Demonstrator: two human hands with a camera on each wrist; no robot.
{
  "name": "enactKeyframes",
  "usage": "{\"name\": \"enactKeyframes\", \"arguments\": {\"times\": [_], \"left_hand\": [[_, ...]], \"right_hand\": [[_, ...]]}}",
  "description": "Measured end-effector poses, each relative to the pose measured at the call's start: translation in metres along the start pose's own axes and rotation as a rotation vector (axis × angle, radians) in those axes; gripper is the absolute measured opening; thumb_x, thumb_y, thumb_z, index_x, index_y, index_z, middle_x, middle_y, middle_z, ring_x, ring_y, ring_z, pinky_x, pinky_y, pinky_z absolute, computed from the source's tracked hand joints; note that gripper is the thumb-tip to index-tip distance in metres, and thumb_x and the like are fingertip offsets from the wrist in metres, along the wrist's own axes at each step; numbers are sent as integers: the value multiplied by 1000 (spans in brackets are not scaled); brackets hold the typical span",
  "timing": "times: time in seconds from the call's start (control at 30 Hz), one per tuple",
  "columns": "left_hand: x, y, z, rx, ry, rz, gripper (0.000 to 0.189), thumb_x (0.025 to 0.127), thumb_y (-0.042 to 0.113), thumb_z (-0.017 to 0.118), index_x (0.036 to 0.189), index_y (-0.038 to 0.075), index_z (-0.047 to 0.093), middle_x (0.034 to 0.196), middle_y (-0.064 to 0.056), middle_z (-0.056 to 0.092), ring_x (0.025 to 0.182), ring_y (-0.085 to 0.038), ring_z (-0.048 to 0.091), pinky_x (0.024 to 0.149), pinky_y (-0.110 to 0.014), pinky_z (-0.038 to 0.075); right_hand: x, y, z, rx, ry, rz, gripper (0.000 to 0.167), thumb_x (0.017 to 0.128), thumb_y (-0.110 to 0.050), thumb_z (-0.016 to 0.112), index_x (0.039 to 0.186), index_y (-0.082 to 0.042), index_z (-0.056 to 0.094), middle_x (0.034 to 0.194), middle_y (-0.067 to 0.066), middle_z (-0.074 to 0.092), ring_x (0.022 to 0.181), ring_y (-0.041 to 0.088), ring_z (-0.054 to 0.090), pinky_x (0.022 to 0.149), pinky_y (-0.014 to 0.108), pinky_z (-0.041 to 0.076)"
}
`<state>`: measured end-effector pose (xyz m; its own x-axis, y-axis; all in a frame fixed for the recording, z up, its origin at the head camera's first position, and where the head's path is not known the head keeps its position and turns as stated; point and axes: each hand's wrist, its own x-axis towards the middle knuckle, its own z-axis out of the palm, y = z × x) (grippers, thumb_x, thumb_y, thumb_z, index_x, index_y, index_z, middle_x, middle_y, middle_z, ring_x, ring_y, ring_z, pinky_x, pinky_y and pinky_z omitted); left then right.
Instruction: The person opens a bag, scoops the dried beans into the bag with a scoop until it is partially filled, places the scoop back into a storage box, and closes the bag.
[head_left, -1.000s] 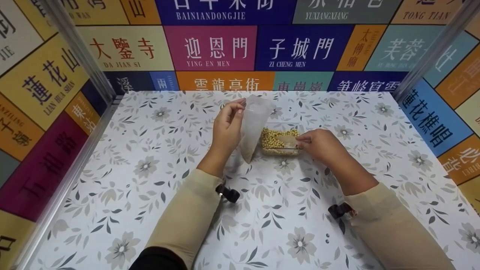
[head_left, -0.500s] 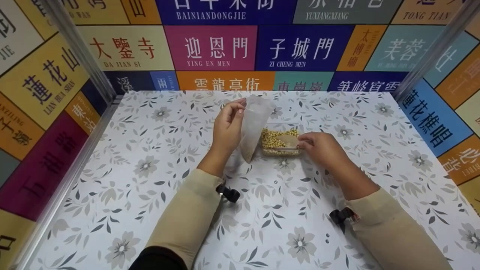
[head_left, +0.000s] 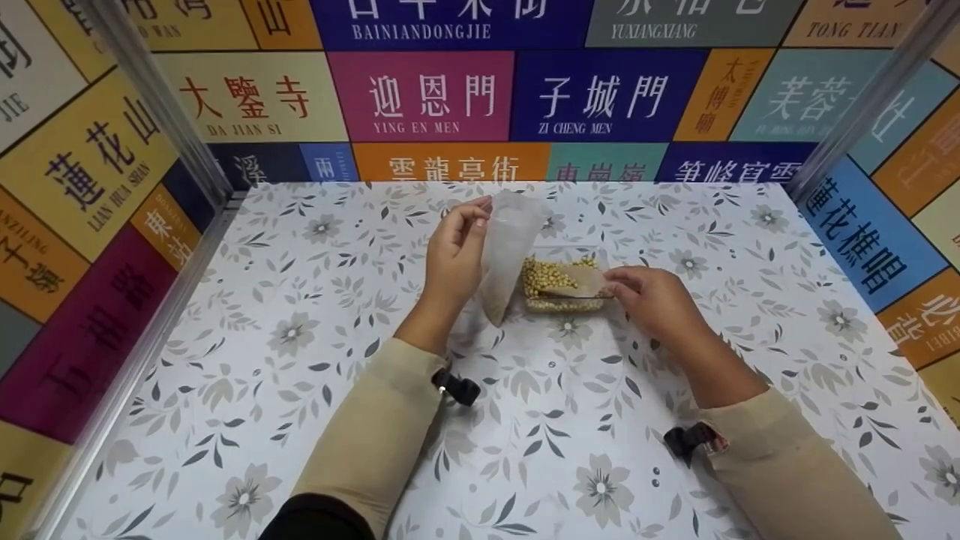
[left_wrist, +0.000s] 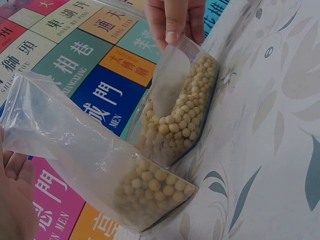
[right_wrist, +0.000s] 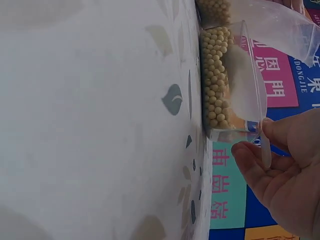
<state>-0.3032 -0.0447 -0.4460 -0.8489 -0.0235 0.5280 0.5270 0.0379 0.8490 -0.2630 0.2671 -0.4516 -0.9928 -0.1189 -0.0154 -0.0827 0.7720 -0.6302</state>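
My left hand [head_left: 454, 251] pinches the upper edge of a translucent plastic bag [head_left: 514, 232], which stands upright on the table. Soybeans [left_wrist: 155, 185] fill the bottom of the bag, as the left wrist view shows. To its right is a clear rectangular plastic container [head_left: 562, 304] holding many soybeans [right_wrist: 214, 75]. With thumb and fingers, my right hand [head_left: 654, 300] grips the handle of a translucent plastic scoop [head_left: 589, 279] at the container's right side. The scoop's broad end [left_wrist: 170, 87] reaches inside, against the beans. How many beans lie in the scoop, I cannot tell.
A white cloth with grey flowers and leaves covers the table [head_left: 360, 420]. Behind it stands a wall panel [head_left: 420, 97] of coloured blocks with lettering, with similar side panels left and right. Small black cameras [head_left: 457, 388] sit at both wrists.
My right hand has moved slightly right and toward me. The scoop in the container has shifted right and more of it now shows above the beans. The left hand and bag have stayed put.
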Motion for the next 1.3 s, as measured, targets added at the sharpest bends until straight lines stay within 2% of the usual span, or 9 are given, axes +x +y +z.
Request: {"name": "enactKeyframes", "arguments": {"times": [0.07, 0.2, 0.27, 0.47, 0.57, 0.67, 0.83, 1.03, 1.3], "left_hand": [[0, 0, 0, -5, 3, -1, 18, 112, 9, 51, 116, -5, 62, 147, -16, 65, 144, -25, 60, 122, -29, 48], [0, 0, 0, -10, 5, -1, 17, 112, 8, 51, 116, -5, 62, 147, -16, 65, 144, -25, 60, 122, -28, 49], [-1, 0, 0, -11, 5, -1, 18, 112, 8, 51, 116, -5, 62, 147, -16, 65, 144, -25, 60, 122, -28, 48], [-2, 2, 0, 15, 8, -9, 19, 112, 9, 50, 117, -5, 62, 147, -13, 66, 143, -22, 61, 121, -28, 49], [-2, 2, 0, 27, 9, -12, 18, 112, 10, 50, 116, -3, 63, 147, -12, 66, 143, -21, 61, 121, -27, 50], [-2, 3, 1, 20, 10, -11, 17, 111, 9, 51, 115, -1, 63, 147, -12, 66, 143, -21, 61, 121, -28, 50], [-1, 2, 1, 10, 14, -5, 15, 111, 9, 52, 114, 0, 63, 146, -12, 67, 142, -21, 62, 121, -28, 50], [-1, 2, 1, 8, 20, 0, 15, 111, 8, 52, 114, -1, 63, 145, -13, 68, 141, -22, 62, 121, -28, 50], [-1, 3, 1, -11, 17, 7, 14, 110, 6, 52, 114, -2, 63, 144, -16, 67, 142, -24, 62, 122, -28, 49]], "right_hand": [[-3, 2, -1, 19, 2, 11, 35, 111, -30, 59, 142, -17, 69, 137, 14, 74, 89, 25, 69, 76, 38, 56], [-6, 7, -3, 81, 7, 37, 38, 112, -35, 58, 144, -17, 67, 142, 12, 72, 119, 30, 70, 96, 45, 58], [-6, 9, -3, 114, 9, 53, 39, 111, -38, 58, 144, -18, 67, 141, 11, 72, 126, 31, 68, 102, 47, 57], [-7, 14, -5, 271, 18, 121, 39, 110, -43, 59, 140, -19, 68, 139, 8, 72, 130, 27, 67, 108, 42, 56], [-7, 17, -7, 354, 32, 155, 40, 110, -44, 59, 141, -20, 67, 140, 8, 72, 131, 24, 67, 106, 31, 57], [-6, 18, -9, 384, 49, 168, 39, 109, -44, 60, 139, -20, 68, 141, 7, 71, 131, 23, 67, 100, 24, 58], [-6, 14, -12, 353, 80, 160, 38, 108, -46, 62, 136, -22, 70, 140, 5, 72, 129, 19, 68, 96, 23, 59], [-5, 8, -19, 246, 123, 82, 40, 109, -47, 58, 135, -19, 71, 133, 7, 76, 120, 15, 69, 93, 17, 55], [-6, -13, -41, 222, 172, 45, 42, 111, -47, 54, 136, -18, 70, 132, 8, 75, 120, 17, 69, 106, 35, 56]]}}
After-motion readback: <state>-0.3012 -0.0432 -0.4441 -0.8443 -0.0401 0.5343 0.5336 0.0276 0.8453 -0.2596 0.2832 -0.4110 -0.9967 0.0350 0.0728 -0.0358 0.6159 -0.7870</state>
